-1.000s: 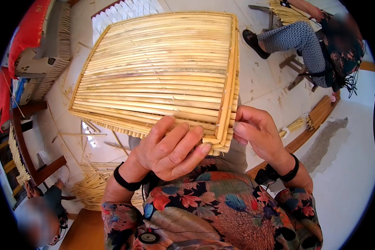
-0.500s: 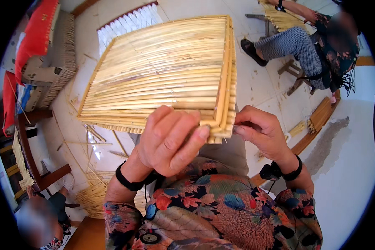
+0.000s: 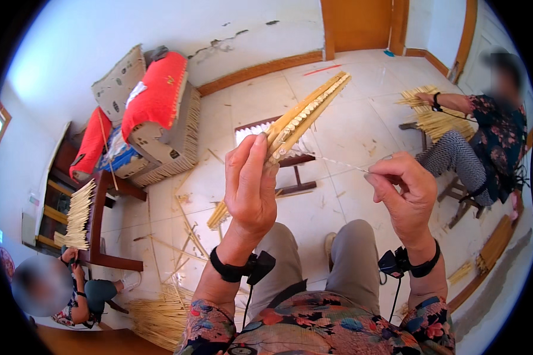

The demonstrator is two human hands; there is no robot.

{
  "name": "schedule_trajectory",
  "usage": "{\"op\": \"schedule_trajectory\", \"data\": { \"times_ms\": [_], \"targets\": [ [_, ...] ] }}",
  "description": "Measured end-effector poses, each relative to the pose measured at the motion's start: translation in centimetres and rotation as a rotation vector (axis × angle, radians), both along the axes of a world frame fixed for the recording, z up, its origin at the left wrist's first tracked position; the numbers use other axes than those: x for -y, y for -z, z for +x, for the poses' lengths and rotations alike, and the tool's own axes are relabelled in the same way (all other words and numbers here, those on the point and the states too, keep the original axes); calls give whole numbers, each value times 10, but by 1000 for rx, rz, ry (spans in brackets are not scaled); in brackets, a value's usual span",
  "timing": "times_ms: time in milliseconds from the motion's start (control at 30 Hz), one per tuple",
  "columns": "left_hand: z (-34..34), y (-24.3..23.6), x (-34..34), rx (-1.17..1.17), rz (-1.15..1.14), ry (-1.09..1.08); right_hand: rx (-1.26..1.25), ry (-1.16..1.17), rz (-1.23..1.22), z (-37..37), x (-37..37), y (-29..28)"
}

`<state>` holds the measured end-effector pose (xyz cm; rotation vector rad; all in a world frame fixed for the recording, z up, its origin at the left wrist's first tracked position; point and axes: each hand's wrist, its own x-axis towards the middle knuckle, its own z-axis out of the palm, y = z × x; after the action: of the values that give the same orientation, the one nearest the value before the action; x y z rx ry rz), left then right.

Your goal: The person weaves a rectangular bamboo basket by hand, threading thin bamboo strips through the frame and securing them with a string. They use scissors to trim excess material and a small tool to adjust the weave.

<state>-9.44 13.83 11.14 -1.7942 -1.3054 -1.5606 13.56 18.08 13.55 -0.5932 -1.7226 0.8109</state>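
Pale tiled floor (image 3: 349, 127) strewn with loose straw stalks (image 3: 183, 236).

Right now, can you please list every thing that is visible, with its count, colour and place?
woven straw mat: one, pale yellow, seen edge-on, held up at centre
thread: one, whitish, from the mat to the right hand
low stool: one, dark brown, on the floor behind the mat
armchair: one, beige with red cushions, upper left
straw bundles: several, yellow, floor at lower left
seated person: one, right, holding straw
second person: one, lower left
wrist devices: two, black, on the wrists
left hand: grips the mat's edge
right hand: pinches the thread
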Motion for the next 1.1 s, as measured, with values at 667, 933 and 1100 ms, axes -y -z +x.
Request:
{"op": "schedule_trajectory", "data": {
  "times_ms": [667, 933, 1100],
  "targets": [
    [-25, -13, -20, 200, -13, -4, -688, -461, -242, -75, -43, -24],
    [-28, -18, -24, 184, -9, -29, -740, -703, -484, -81, -44, -27],
    [-30, -16, -26, 227, -10, -24, -491, -525, -396, -83, -43, 4]
  ]
}}
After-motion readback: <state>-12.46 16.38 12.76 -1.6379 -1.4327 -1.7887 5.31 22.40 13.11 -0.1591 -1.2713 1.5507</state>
